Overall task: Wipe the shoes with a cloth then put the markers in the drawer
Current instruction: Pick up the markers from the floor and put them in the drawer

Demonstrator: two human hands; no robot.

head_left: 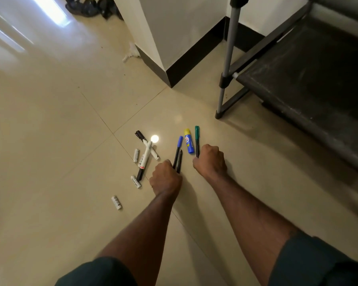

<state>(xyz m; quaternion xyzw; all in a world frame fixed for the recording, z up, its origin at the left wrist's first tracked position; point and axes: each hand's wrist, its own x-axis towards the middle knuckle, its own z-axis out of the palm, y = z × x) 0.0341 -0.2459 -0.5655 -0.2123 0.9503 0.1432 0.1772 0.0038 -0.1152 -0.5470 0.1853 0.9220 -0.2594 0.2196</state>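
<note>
Several markers lie scattered on the tiled floor. My left hand [165, 178] is closed around the lower ends of a blue-capped marker [178, 150] and a dark marker [179, 161] beside it. My right hand [210, 161] grips the lower end of a green-capped marker [197, 139]. Between the two hands lies a blue and yellow glue stick [189, 141]. To the left, two white markers [147, 150] lie crossed, with a dark-capped one [140, 135] above. Short white tubes [136, 155], [136, 182], [116, 202] lie around them. No shoes, cloth or drawer are in view.
A dark shelf rack [310, 79] with grey metal legs [225, 79] stands at the right. A white wall corner with black skirting [170, 73] juts in behind the markers. Black bags [91, 6] sit at the far top left, a white scrap [131, 51] by the wall.
</note>
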